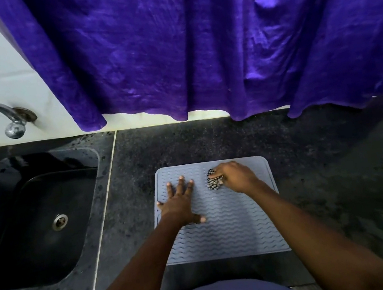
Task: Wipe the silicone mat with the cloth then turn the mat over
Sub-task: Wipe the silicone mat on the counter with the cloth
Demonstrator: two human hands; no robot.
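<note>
While hands work, sink [34, 220] and curtain [194, 44] flank mat [236, 225].

Grey wavy-ridged silicone mat [223, 227] lies flat; checkered cloth [214, 183] bunched on it.

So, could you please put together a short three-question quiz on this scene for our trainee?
1. True or false: the left hand lies flat, fingers spread, on the silicone mat.
2. Which hand grips the checked cloth? A) left B) right C) neither
3. Fill in: the sink lies on the person's ____ side of the mat.

Key: 1 true. 2 B, the right hand, which holds it against the mat's far part. 3 left.
</note>
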